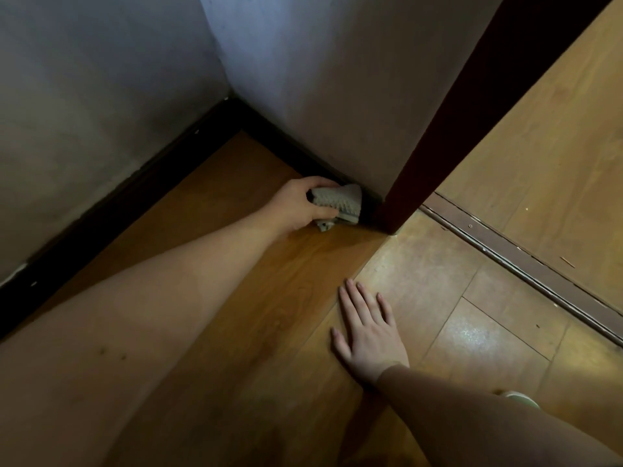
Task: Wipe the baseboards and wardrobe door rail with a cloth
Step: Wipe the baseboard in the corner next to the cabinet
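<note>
Beside the door frame (435,136), left hand (296,205) fingers clench grey cloth (338,205) on black baseboard (290,146); right hand (369,326) flat, released. Risk: corner dust missed behind frame.

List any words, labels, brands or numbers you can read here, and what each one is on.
None: no readable text in this view.
Cloth, gripped by the left hand: woven texture only, no tag showing.
Baseboard, wall, door frame, floor and rail: no lettering or marks.
</note>
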Available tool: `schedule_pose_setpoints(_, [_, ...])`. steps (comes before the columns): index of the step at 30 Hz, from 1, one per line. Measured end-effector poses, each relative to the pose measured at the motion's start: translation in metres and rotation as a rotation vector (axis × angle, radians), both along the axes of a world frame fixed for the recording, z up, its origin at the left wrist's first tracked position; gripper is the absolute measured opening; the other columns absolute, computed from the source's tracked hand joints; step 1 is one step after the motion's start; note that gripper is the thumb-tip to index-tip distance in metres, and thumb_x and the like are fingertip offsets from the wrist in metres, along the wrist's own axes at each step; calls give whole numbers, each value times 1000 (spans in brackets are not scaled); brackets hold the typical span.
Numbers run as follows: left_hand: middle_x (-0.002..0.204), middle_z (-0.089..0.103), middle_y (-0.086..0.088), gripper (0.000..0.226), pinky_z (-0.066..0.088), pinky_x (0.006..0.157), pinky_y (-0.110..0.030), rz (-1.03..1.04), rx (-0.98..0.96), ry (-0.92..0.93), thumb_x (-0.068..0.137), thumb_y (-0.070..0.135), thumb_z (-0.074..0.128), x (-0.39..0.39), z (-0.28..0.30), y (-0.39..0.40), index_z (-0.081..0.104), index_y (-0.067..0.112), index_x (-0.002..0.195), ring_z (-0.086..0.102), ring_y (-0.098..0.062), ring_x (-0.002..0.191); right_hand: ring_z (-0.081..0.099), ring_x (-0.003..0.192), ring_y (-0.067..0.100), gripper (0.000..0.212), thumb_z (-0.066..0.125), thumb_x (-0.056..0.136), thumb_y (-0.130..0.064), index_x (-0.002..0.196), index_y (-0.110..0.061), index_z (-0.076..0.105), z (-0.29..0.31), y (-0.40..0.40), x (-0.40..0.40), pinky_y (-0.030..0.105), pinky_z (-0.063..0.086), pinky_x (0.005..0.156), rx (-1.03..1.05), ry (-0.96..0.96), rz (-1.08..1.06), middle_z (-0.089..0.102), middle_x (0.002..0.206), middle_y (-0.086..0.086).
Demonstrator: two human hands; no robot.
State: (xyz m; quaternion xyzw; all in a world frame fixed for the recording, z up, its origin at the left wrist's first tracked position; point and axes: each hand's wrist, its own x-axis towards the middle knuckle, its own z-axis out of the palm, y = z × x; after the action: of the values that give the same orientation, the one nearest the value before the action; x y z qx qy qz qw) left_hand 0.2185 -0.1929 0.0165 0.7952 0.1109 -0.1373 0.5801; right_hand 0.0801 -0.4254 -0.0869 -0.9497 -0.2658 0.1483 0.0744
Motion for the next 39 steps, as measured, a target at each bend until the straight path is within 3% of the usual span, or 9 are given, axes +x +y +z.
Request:
schedule_pose_setpoints(2, [106,63,8,52,53,76,-11,88,-14,4,78,10,82,1,1,20,63,24,124,61,-5,97,2,153,16,73,24,98,-63,158,-25,8,0,0,1,43,5,121,-13,-3,2,8,165,-2])
schedule_pose_setpoints(5, [112,59,4,49,60,79,-28,370,-89,37,79,11,81,3,2,54,61,30,120,62,-16,101,4,152,16,74,26,98,-63,158,-24,10,0,0,0,43,5,121,-29,-3,7,9,164,-1])
schedule_pose_setpoints(9, [107,56,7,47,59,63,-24,690,21,-11,84,13,77,14,3,91,60,29,125,62,-13,88,15,151,19,75,33,96,-63,157,-21,21,0,2,0,45,12,119,-42,-37,5,20,162,0])
schedule_pose_setpoints(13, [115,57,1,48,60,84,-34,850,90,-102,83,8,78,30,0,119,61,26,123,62,-21,102,20,149,17,76,36,95,-64,155,-19,27,2,1,1,44,12,119,-44,-51,12,25,160,1])
schedule_pose_setpoints(16, [117,57,-1,50,55,90,-30,847,158,-140,82,6,78,42,0,133,62,23,127,58,-19,108,22,149,18,77,37,93,-63,155,-17,30,4,1,0,44,14,119,-32,-56,20,27,160,2])
schedule_pose_setpoints(21, [123,62,-9,50,55,93,-33,864,165,-141,83,2,75,61,-5,138,63,19,128,59,-24,113,20,148,16,76,27,95,-64,153,-17,32,7,1,2,43,15,118,-7,-43,16,28,159,1])
schedule_pose_setpoints(26, [121,67,-8,46,52,99,-36,904,319,-150,81,8,74,87,-1,151,67,17,125,61,-23,113,23,148,17,74,27,94,-61,153,-17,32,6,0,1,42,14,120,27,-24,24,28,160,1])
schedule_pose_setpoints(34, [121,69,-5,39,43,91,-20,907,385,-147,87,18,65,111,-6,128,67,22,126,61,-20,114,15,151,17,76,27,92,-62,153,-17,32,2,0,4,43,12,120,57,-29,22,31,159,2])
schedule_pose_setpoints(39, [129,64,-8,51,49,103,-34,861,287,-95,84,13,73,105,-3,122,63,20,133,59,-23,119,22,149,20,76,28,92,-63,151,-16,36,4,0,2,42,12,120,31,-33,38,32,159,3])
